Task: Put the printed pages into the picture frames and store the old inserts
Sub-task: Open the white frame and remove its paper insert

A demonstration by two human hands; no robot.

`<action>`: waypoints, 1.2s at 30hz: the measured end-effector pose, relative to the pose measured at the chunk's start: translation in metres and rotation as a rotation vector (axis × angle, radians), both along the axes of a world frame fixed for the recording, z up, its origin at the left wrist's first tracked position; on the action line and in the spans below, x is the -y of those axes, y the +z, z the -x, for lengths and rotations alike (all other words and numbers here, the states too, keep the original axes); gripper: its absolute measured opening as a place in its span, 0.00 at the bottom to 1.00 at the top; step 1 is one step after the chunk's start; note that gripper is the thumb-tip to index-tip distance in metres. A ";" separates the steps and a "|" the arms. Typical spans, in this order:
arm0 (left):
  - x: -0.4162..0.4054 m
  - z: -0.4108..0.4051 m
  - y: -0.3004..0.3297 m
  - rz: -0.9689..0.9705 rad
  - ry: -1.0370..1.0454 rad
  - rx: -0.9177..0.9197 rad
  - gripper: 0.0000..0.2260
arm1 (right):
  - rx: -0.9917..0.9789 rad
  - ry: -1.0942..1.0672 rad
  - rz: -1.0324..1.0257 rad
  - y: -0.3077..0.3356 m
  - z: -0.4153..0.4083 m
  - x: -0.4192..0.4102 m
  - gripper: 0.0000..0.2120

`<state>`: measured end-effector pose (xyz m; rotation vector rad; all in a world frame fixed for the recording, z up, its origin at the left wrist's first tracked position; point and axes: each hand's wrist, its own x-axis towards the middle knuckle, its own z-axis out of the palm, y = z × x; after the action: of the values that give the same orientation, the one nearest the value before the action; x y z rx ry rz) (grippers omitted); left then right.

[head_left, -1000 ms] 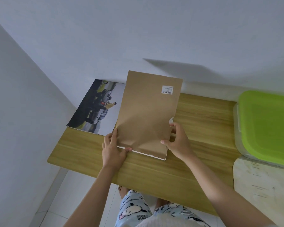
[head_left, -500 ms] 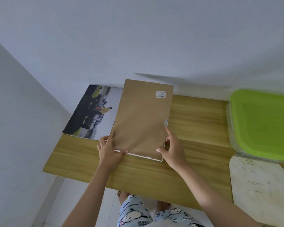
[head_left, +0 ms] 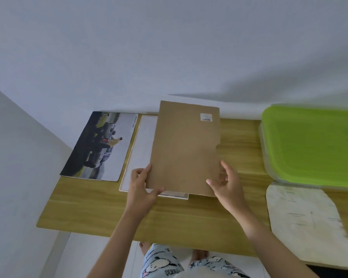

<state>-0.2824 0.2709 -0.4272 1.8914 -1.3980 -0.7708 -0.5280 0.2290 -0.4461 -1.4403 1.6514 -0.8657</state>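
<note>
Both hands down near front edge of wooden desk (head_left: 100, 213). Left hand (head_left: 142, 186) pinches lower left corner of brown backing board (head_left: 186, 149), thumb on top. Right hand (head_left: 228, 183) grips its lower right edge, fingers curled round. Board lifted, tilted over white picture frame (head_left: 141, 149) lying flat underneath. Car print (head_left: 100, 146) flat just left of frame. Pale cutting board (head_left: 303, 223) near right, green-lidded box (head_left: 313, 145) beyond it. Wall at back.
</note>
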 end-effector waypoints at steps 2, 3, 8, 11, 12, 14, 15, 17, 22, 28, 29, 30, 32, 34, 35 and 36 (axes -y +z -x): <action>0.002 0.026 0.000 -0.028 -0.047 -0.013 0.37 | -0.002 -0.067 -0.036 -0.001 0.024 -0.005 0.34; 0.004 0.038 -0.001 -0.037 -0.075 -0.012 0.37 | 0.004 -0.099 -0.056 -0.002 0.035 -0.008 0.34; 0.013 0.087 -0.009 -0.084 -0.176 -0.010 0.36 | -0.034 -0.213 -0.098 -0.010 0.079 -0.017 0.31; 0.013 0.105 -0.014 -0.123 -0.223 0.047 0.32 | -0.078 -0.245 -0.093 -0.015 0.092 -0.017 0.28; 0.012 0.109 -0.015 -0.138 -0.235 0.069 0.30 | -0.095 -0.253 -0.093 -0.017 0.095 -0.016 0.28; 0.011 0.115 -0.017 -0.166 -0.247 0.097 0.27 | -0.128 -0.265 -0.090 -0.020 0.099 -0.014 0.27; 0.011 0.117 -0.018 -0.177 -0.250 0.114 0.25 | -0.143 -0.268 -0.084 -0.022 0.100 -0.014 0.27; 0.012 0.118 -0.019 -0.185 -0.257 0.157 0.22 | -0.177 -0.265 -0.065 -0.025 0.099 -0.014 0.27; 0.017 0.116 -0.022 -0.194 -0.329 0.333 0.15 | -0.270 -0.244 -0.050 -0.033 0.089 -0.018 0.27; 0.025 0.118 -0.023 -0.242 -0.396 0.444 0.11 | -0.339 -0.241 -0.041 -0.039 0.082 -0.020 0.28; 0.025 0.117 -0.022 -0.247 -0.398 0.438 0.11 | -0.344 -0.243 -0.041 -0.039 0.081 -0.020 0.28; 0.026 0.117 -0.021 -0.247 -0.396 0.420 0.11 | -0.345 -0.242 -0.042 -0.039 0.081 -0.020 0.27; 0.026 0.113 -0.020 -0.224 -0.383 0.343 0.10 | -0.345 -0.241 -0.038 -0.038 0.078 -0.021 0.26; 0.026 0.106 -0.017 -0.181 -0.363 0.253 0.09 | -0.343 -0.252 -0.001 -0.036 0.074 -0.020 0.24; 0.027 0.101 -0.016 -0.148 -0.352 0.220 0.09 | -0.340 -0.259 0.024 -0.034 0.071 -0.019 0.23; 0.028 0.095 -0.015 -0.113 -0.343 0.198 0.09 | -0.336 -0.264 0.047 -0.032 0.067 -0.017 0.22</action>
<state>-0.3771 0.2424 -0.4422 1.8766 -1.8711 -0.8569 -0.5950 0.2464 -0.4785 -1.4821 2.1218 -0.8417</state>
